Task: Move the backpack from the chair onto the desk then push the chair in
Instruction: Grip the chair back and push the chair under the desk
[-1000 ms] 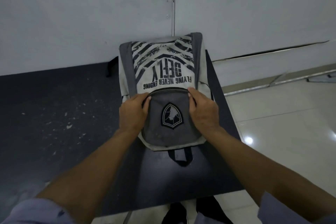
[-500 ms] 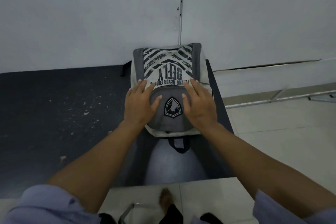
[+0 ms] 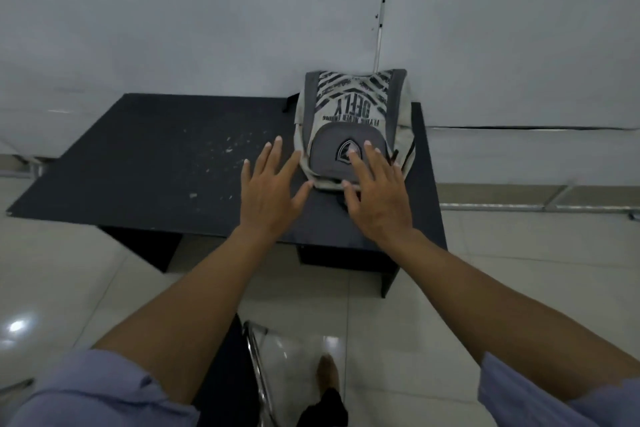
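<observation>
A beige and grey backpack (image 3: 353, 121) with black stripes and upside-down lettering lies flat on the right end of the black desk (image 3: 156, 163), its far end against the white wall. My left hand (image 3: 268, 191) hovers with fingers spread just left of the bag's near corner, holding nothing. My right hand (image 3: 375, 194) is spread over the bag's near edge, fingertips over the grey front pocket; contact is unclear. The chair (image 3: 254, 360) shows only as a chrome tube and dark seat edge low in the view, between my arms.
The desk stands against a white wall (image 3: 207, 28) on a glossy tiled floor (image 3: 519, 270). White specks mark the desk's middle. A metal rail (image 3: 519, 207) runs along the floor at right. My foot (image 3: 327, 378) is beside the chair frame.
Both hands have let go of the backpack and drawn back with fingers spread. The view has pulled away from the desk, so its front edge, the floor and the chair frame now show.
</observation>
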A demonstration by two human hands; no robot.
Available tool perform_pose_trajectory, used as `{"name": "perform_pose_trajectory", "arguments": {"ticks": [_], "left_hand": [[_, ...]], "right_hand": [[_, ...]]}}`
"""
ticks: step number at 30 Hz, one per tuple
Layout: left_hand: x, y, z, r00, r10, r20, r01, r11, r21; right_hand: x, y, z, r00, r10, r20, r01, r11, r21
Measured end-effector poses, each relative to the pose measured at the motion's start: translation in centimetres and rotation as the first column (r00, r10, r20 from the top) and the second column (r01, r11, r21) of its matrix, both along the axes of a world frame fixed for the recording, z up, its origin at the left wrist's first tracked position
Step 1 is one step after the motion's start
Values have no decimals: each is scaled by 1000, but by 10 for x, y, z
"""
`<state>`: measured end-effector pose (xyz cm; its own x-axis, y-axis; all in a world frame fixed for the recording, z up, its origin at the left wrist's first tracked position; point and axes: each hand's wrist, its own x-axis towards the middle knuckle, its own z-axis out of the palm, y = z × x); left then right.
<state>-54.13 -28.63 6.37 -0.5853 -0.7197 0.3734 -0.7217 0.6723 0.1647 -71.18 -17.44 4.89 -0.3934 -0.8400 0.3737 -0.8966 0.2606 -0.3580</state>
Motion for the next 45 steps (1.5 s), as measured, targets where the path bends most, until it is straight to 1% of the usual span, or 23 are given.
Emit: {"name": "perform_pose_trajectory", "arguments": {"ticks": [5,13,21,25,27,29,33,35,38,39,41,45], "left_hand": [[81,56,-3,996,82,15,-83,996,18],[210,123,-16,986,162,28,-163,984,74],[365,186,-37,977,206,53,-212,961,179],[431,222,-47,962,258,90,-272,938,215],[459,242,-51,957,277,84,-289,927,238],[481,260,-52,950,304,76,-313,915,253],[517,303,-65,929,349,122,-370,874,315],[530,323,-69,909,391,143,-415,833,365],[540,346,-73,873,453,179,-481,745,462],[543,352,-75,874,444,197,-480,726,492],[548,358,-80,889,388,242,-456,723,519],[558,352,-91,889,307,341,-445,758,477]], "right_hand": [[68,52,1,999,42,-2,-42,999,28],[188,101,-6,996,88,22,-90,993,78],[335,154,-29,989,86,116,-96,992,83],[399,187,-42,983,117,142,-135,983,123],[425,203,-46,979,141,148,-161,978,134],[445,218,-48,970,175,170,-199,970,138],[477,251,-58,936,280,215,-323,925,201],[488,264,-63,926,299,230,-355,897,264],[495,279,-71,921,310,236,-381,841,383],[496,283,-73,920,318,229,-388,822,418],[496,288,-77,920,345,188,-392,795,463],[489,284,-79,906,420,54,-382,758,529]]}}
